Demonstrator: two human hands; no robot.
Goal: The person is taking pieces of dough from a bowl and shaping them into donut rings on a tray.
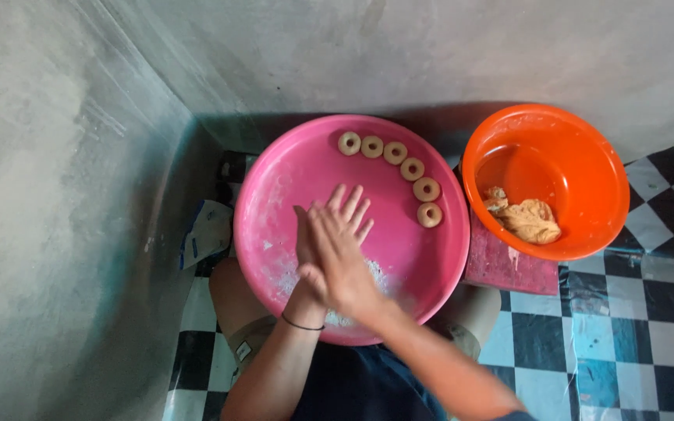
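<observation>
Over the middle of the round pink plastic tray (pixel 274 203), the right hand (pixel 341 253) lies flat atop the left hand (pixel 306 253), palms pressed together, fingers pointing away; whether dough sits between them is hidden. Six pale dough rings (pixel 412 168) curve along the far right rim, well apart from the hands. White flour (pixel 376 274) lies just beside the palms. An orange plastic bowl (pixel 579 156) holding tan dough (pixel 530 220) stands to the right, nearer the right hand.

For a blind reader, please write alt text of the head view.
Two hands, left hand and right hand, press palms together above a pink tray holding six dough rings. An orange bowl with dough sits beside it.
</observation>
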